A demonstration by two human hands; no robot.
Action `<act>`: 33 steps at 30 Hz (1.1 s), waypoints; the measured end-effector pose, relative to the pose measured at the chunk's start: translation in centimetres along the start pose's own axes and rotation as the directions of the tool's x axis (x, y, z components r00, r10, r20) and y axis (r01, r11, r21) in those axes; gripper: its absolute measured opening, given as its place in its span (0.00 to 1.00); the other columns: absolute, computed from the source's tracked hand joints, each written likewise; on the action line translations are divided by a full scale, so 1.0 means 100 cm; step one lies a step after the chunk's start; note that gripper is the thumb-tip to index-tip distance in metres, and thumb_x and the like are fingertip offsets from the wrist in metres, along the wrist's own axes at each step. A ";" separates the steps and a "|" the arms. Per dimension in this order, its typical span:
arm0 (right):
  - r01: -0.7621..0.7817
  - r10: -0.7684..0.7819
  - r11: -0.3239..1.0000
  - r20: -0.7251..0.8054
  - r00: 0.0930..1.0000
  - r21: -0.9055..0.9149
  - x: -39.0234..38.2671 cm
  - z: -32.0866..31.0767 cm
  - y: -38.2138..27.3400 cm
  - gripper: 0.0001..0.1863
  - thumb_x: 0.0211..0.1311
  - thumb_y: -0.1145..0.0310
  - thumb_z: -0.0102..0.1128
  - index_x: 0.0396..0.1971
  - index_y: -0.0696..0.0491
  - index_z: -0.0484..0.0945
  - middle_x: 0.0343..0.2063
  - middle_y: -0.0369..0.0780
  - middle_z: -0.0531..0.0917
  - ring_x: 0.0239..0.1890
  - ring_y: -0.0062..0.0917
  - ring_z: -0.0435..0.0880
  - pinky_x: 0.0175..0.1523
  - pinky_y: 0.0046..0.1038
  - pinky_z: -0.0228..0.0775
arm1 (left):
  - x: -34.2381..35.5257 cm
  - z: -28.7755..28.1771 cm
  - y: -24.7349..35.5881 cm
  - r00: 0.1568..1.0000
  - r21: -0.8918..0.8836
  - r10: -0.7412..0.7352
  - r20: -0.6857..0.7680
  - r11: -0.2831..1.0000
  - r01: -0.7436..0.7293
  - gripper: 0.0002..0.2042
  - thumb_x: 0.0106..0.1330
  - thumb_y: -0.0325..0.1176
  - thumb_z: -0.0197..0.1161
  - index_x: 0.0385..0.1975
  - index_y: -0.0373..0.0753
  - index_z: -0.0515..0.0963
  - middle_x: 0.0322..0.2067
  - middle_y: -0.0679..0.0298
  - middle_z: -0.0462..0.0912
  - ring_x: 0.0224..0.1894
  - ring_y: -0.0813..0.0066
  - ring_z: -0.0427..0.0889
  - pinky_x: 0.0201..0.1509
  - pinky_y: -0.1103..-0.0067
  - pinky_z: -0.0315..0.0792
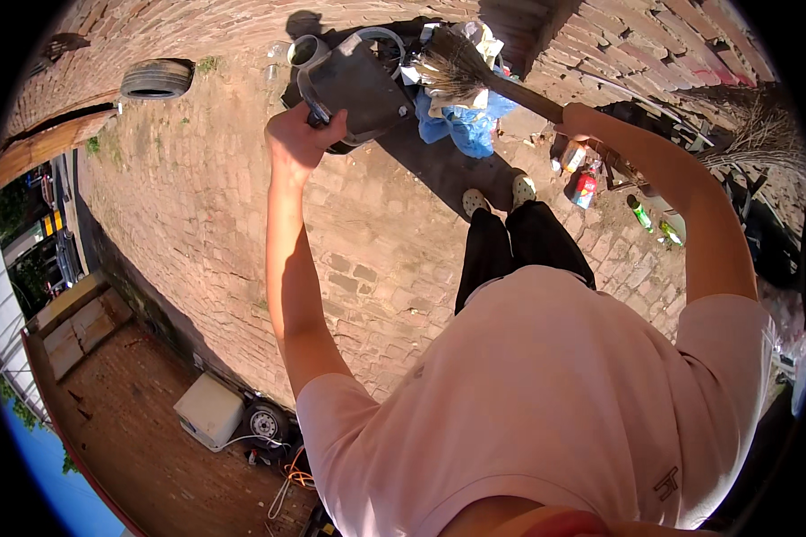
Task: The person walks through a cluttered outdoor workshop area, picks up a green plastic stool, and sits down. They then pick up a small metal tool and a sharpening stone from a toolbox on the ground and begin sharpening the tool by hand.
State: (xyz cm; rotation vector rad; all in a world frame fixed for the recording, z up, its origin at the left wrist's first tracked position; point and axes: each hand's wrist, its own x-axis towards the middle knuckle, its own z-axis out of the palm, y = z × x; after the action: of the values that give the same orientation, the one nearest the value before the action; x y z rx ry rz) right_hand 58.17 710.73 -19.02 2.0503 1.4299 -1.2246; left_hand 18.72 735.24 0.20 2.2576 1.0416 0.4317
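My left hand is closed around the handle of a dark grey dustpan, a broad, flat-faced piece that looks worn. With its fingers wrapped round a wooden shaft, my right hand holds a straw broom. The broom's bristles reach over a heap of litter, just right of the dustpan. In that heap lie a blue plastic bag and crumpled pale wrappers or paper. Part of the heap is hidden behind the broom.
A white bucket stands beyond the dustpan. Brick walls rise at the far right. Red packaging, a green bottle and dry twigs lie right of my feet. An old tire rests far left; a pale box sits lower left.
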 end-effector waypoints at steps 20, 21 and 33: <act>-0.061 0.048 0.998 0.330 0.943 0.028 0.093 -0.107 -0.068 0.26 0.65 0.49 0.52 0.35 0.62 0.80 0.26 0.46 0.84 0.25 0.37 0.83 0.37 0.39 0.76 | 0.166 0.177 0.023 0.877 0.151 0.298 0.378 0.914 -0.376 0.26 0.48 0.60 0.66 0.15 0.38 0.78 0.13 0.59 0.76 0.21 0.60 0.80 0.28 0.71 0.73; 0.009 -0.019 0.999 0.292 0.956 0.035 0.113 -0.096 -0.067 0.26 0.65 0.49 0.53 0.35 0.62 0.80 0.26 0.47 0.84 0.26 0.37 0.83 0.38 0.39 0.76 | 0.170 0.186 0.023 0.874 0.148 0.248 0.419 0.931 -0.335 0.25 0.48 0.60 0.66 0.15 0.39 0.78 0.13 0.59 0.77 0.22 0.60 0.80 0.27 0.70 0.73; 0.204 -0.208 0.970 0.021 0.978 0.134 0.146 0.020 -0.049 0.26 0.58 0.47 0.57 0.36 0.59 0.83 0.35 0.50 0.84 0.38 0.44 0.84 0.45 0.40 0.75 | 0.170 0.200 0.033 0.909 0.311 0.104 0.405 0.918 -0.244 0.24 0.49 0.60 0.65 0.14 0.41 0.79 0.12 0.60 0.77 0.19 0.60 0.80 0.23 0.71 0.73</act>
State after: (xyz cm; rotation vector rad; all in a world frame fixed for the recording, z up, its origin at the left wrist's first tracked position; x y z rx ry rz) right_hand 54.63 719.89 -31.03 1.9910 1.6185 -1.4660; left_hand 41.73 738.86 -12.24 2.6289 0.7571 -0.1453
